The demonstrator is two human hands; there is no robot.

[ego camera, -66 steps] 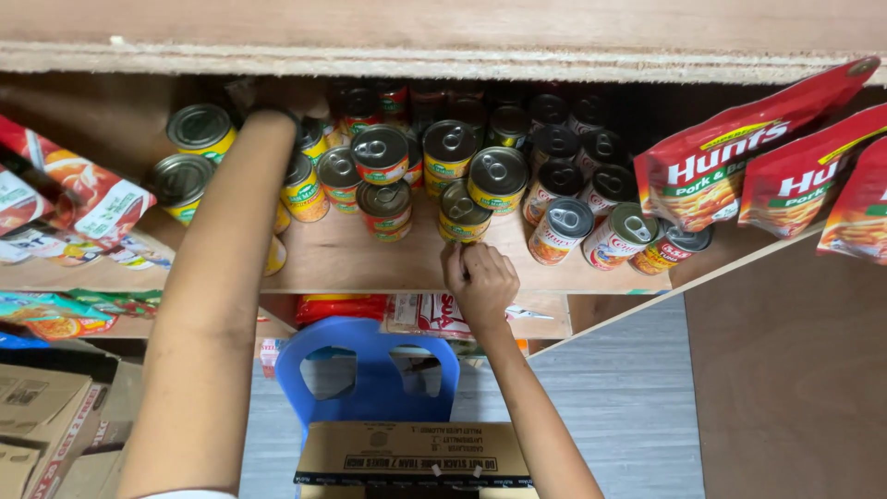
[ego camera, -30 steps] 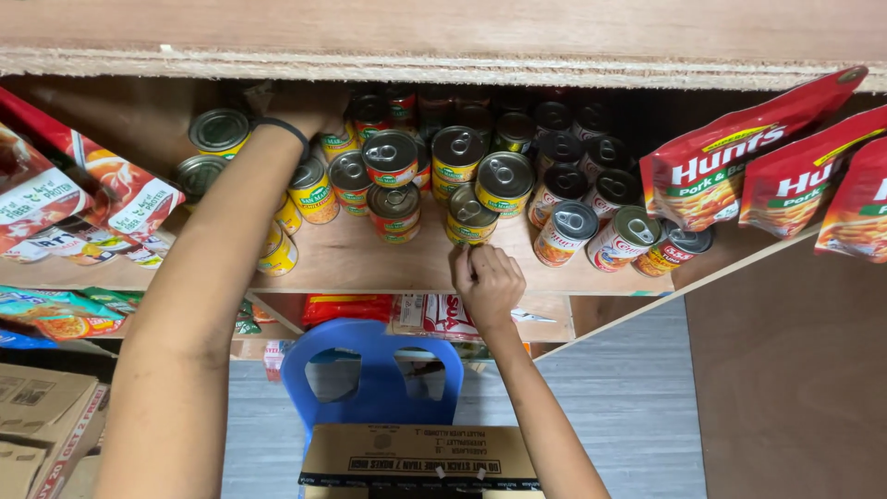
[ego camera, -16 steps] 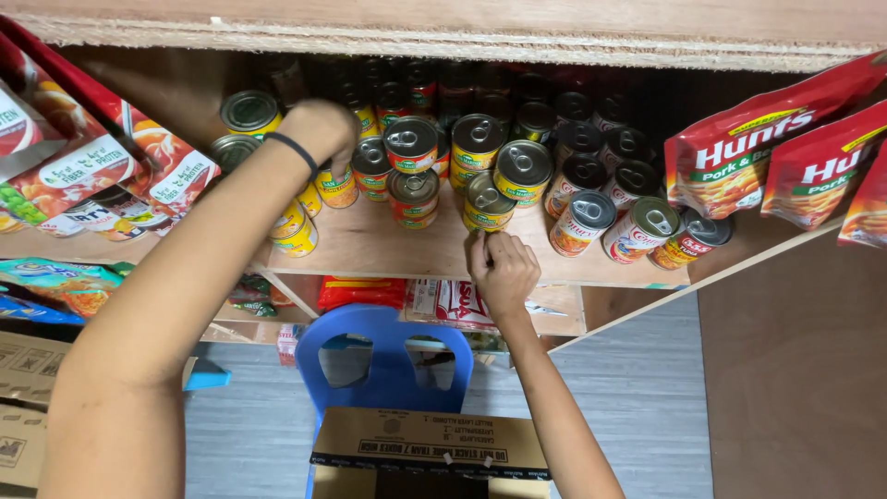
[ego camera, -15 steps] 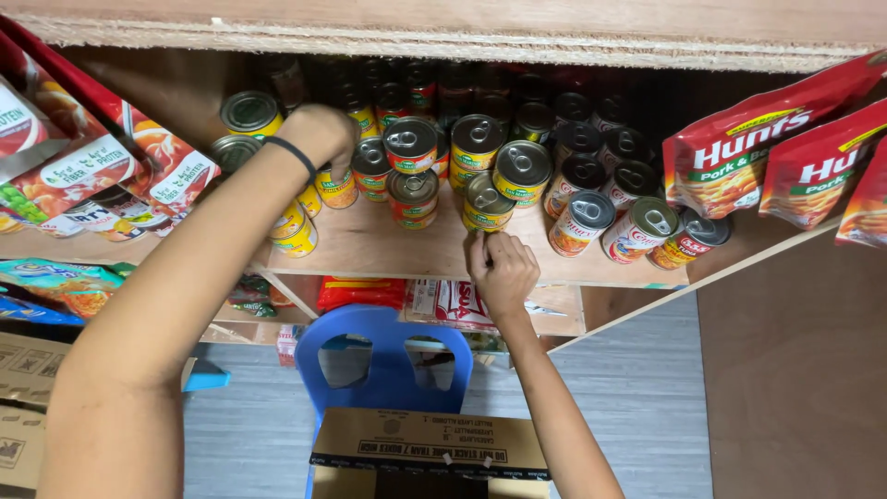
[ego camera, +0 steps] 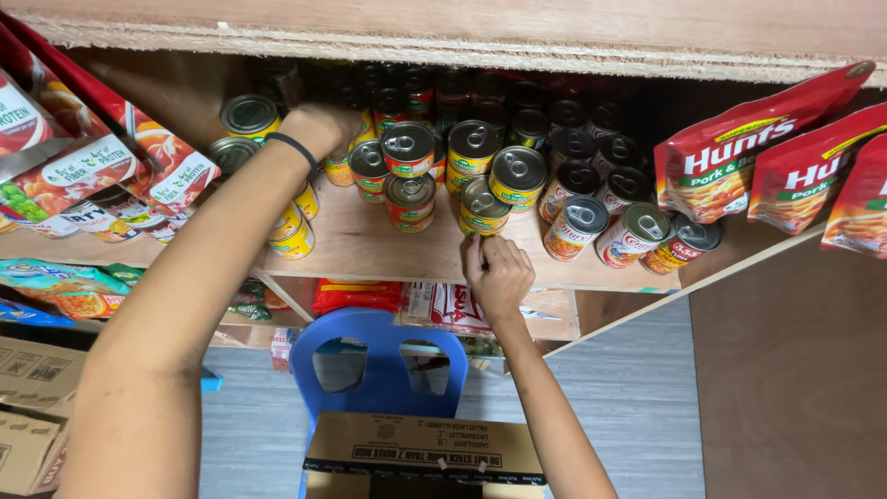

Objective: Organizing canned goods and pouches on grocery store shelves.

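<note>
The person's left hand (ego camera: pixel 323 125) reaches deep onto the wooden shelf (ego camera: pixel 370 249), a black band at the wrist; its grip is curled among the back cans, but I cannot tell whether it holds one. Just right of that hand stands a cluster of stacked tins (ego camera: pixel 434 171) with pull-tab lids and yellow-green labels. The right hand (ego camera: pixel 497 273) rests at the shelf's front edge, fingers bent loosely, fingertips touching the lowest can (ego camera: pixel 482 208) directly above it, not closed around it. Red pouches (ego camera: pixel 739 152) hang well to the right of this hand. Below it stand a blue chair (ego camera: pixel 383 365) and a cardboard box (ego camera: pixel 425 453).
</note>
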